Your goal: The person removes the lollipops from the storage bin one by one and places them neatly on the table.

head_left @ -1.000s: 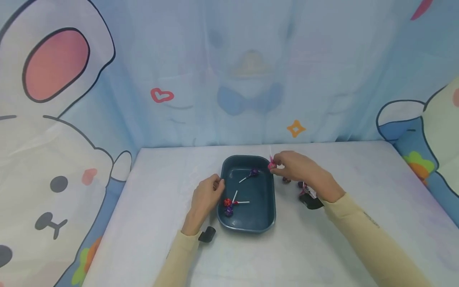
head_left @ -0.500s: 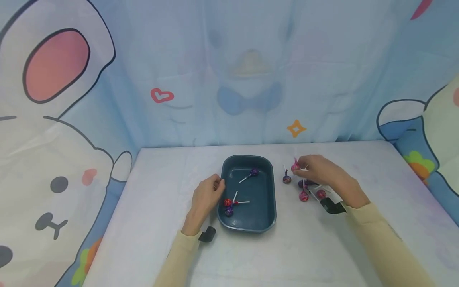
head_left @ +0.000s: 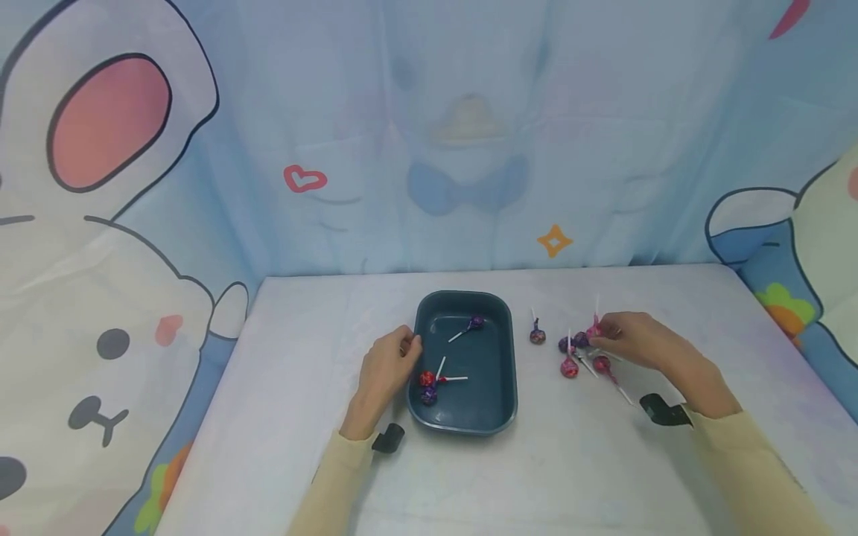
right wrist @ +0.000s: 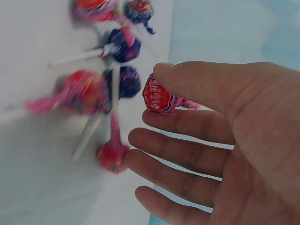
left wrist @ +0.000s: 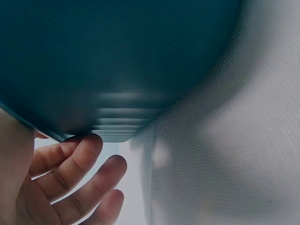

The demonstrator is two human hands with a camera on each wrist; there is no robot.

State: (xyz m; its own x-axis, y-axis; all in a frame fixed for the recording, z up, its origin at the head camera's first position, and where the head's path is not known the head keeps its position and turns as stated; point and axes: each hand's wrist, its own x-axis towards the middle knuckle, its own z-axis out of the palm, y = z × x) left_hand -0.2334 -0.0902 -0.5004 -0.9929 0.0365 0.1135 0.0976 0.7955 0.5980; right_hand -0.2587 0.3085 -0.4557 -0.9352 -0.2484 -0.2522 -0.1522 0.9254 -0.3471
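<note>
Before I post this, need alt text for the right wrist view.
A right hand pinches a red-and-pink wrapped lollipop between thumb and forefinger. On the left, more lollipops, wrapped in pink, red and dark purple, lie on a white tabletop, some blurred.

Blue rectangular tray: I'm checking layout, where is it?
In the head view, the tray sits centrally, right of the left hand, left of loose wrapped lollipops.

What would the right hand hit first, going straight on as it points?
Probably the round, dark-purple wrapped lollipop just ahead; height is unclear, so the right hand might pass above it.
</note>
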